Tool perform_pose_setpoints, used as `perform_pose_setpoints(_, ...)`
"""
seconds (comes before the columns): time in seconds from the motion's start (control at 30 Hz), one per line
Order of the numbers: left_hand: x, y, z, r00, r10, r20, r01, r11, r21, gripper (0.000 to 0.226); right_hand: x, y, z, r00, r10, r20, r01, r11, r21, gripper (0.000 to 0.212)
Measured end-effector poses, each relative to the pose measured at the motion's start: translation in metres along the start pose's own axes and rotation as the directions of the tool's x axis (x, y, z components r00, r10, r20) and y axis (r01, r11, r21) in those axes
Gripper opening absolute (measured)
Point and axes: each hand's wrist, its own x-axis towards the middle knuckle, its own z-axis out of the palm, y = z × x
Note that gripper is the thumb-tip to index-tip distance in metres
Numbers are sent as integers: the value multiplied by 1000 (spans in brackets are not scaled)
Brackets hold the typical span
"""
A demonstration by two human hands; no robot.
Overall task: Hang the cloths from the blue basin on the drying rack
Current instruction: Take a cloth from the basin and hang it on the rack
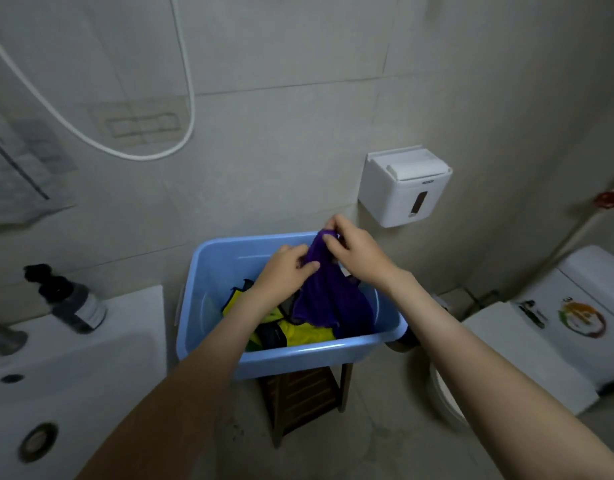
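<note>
A blue basin [215, 268] stands on a small wooden stool in the middle of the view. A purple cloth [328, 299] hangs over the basin, lifted partly out of it. My left hand [286, 271] grips the cloth's left edge. My right hand [350, 249] pinches its top corner, a little higher. Yellow and dark cloths [298, 332] lie in the bottom of the basin. No drying rack is plainly visible.
A white washbasin [73, 368] with a dark pump bottle [68, 299] is at the left. A white paper dispenser [404, 185] hangs on the tiled wall. A toilet [541, 341] stands at the right. A white shower hose [125, 147] loops across the wall.
</note>
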Motion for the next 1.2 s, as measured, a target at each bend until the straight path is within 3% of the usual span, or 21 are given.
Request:
perform_pose_setpoints(0.07, 5, 14, -10, 990, 28, -136, -32, 999, -26, 21, 5, -10, -16, 994, 0, -113, 9, 997, 79, 12)
perform_pose_setpoints(0.23, 4, 52, -33, 955, 33, -296, -107, 966, -237, 27, 13, -28, -43, 959, -82, -273, 121, 984, 132, 9)
perform_pose_setpoints(0.3, 5, 61, -40, 926, 29, -376, -151, 942, -299, 23, 12, -32, -46, 967, -60, -249, 99, 984, 147, 24)
perform_pose_setpoints(0.37, 6, 65, -46, 911, 34, -411, -181, 929, -324, 21, 9, -26, -43, 993, 19, -119, -8, 995, 97, 42)
perform_pose_setpoints(0.5, 5, 71, -58, 907, 88, -411, -250, 899, -359, 30, -4, -14, -27, 971, 194, 140, -187, 980, -62, 35)
perform_pose_setpoints(0.7, 10, 64, -64, 915, 200, -350, -360, 798, -483, 22, -14, -13, -19, 941, 229, 248, -288, 929, 234, 24)
perform_pose_setpoints(0.8, 9, 64, -64, 932, 238, -273, -348, 801, -488, 18, -16, -19, -18, 971, 169, 171, -217, 922, 319, 14)
perform_pose_setpoints(0.87, 8, 62, -65, 940, 226, -257, -328, 807, -491, 16, -16, -24, -21, 986, 148, 70, -164, 908, 386, 20)
perform_pose_setpoints(0.97, 9, 58, -74, 969, 225, -98, -246, 882, -401, 19, -15, -37, -30, 984, 148, -99, -80, 865, 496, 25)
perform_pose_setpoints(1.03, 9, 53, -79, 976, 202, 86, -189, 972, -140, 29, -14, -44, -36, 973, 145, -180, -35, 863, 504, 26)
perform_pose_setpoints(1.1, 11, 43, -81, 976, 180, 123, -191, 978, 82, 31, -13, -48, -41, 957, 159, -244, -9, 853, 523, 26)
perform_pose_setpoints(1.2, 8, 33, -91, 992, 96, 82, -104, 991, 90, 22, -12, -48, -53, 926, 200, -321, -13, 865, 502, 30)
